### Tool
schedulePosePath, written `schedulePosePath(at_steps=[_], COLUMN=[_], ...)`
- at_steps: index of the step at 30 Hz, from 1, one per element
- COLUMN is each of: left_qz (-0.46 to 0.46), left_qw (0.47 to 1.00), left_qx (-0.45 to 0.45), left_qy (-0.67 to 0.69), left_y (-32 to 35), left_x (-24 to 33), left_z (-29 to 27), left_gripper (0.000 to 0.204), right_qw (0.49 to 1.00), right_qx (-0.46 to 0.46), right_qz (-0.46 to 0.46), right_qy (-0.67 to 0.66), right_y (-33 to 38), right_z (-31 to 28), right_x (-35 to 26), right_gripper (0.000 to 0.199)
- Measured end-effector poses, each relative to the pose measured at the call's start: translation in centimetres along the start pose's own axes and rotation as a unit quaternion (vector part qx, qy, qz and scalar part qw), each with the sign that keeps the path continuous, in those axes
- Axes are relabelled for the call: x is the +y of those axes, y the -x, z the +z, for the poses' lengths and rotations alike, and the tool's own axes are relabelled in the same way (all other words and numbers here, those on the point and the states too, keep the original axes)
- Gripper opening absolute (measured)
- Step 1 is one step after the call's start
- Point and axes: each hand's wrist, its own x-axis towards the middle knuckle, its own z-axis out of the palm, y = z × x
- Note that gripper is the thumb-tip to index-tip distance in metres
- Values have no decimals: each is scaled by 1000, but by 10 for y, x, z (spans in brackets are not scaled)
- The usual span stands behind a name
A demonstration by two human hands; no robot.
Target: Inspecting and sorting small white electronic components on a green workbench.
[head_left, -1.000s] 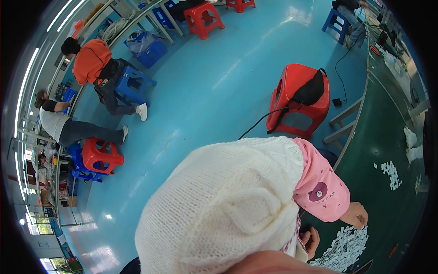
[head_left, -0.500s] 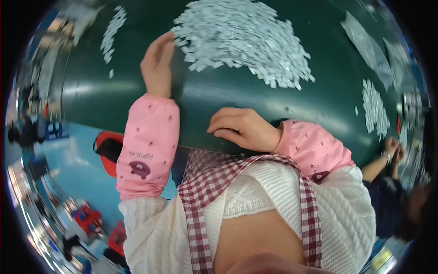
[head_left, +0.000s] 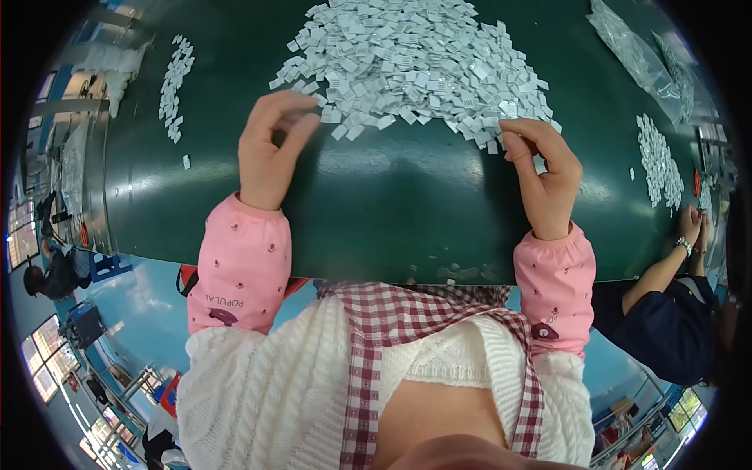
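A wide heap of small white rectangular pieces (head_left: 407, 70), some with dark printed marks, lies on the green tabletop (head_left: 376, 211). At the heap's lower left edge is my left hand (head_left: 270, 145), its thumb and fingers curved and apart, with nothing visible between them. My right hand (head_left: 547, 176) is at the lower right edge of the heap. Its thumb and index finger are pinched together beside the outermost pieces. Whether a piece is between those fingertips is too small to make out.
A narrow strip of similar pieces (head_left: 172, 86) lies at the left, another pile (head_left: 659, 164) at the right. Clear plastic bags (head_left: 638, 63) rest at the far right. A co-worker's hands (head_left: 693, 223) are at the table's right edge.
My right hand has moved from near the table's front edge forward and right to the heap. My left hand has come slightly back toward me, its fingers still by the heap's left edge.
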Motion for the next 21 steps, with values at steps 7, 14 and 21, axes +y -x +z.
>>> schedulePosePath(at_steps=[7, 14, 21], left_qz=[52, 22, -22], left_qw=[996, 994, 1000], left_qx=[0, 77, 9], left_qy=[-70, -70, 15], left_y=[-10, -35, -27], left_x=[0, -12, 5], left_z=[-8, -7, 20], left_gripper=[23, 32, 32], right_qw=[993, 944, 913], right_qx=[-16, 4, -3], right_qz=[-111, -304, -343], right_qy=[26, 127, 221], right_y=[-17, -53, -58], right_z=[41, 93, 96], right_x=[-14, -19, -20], right_gripper=[19, 22, 25])
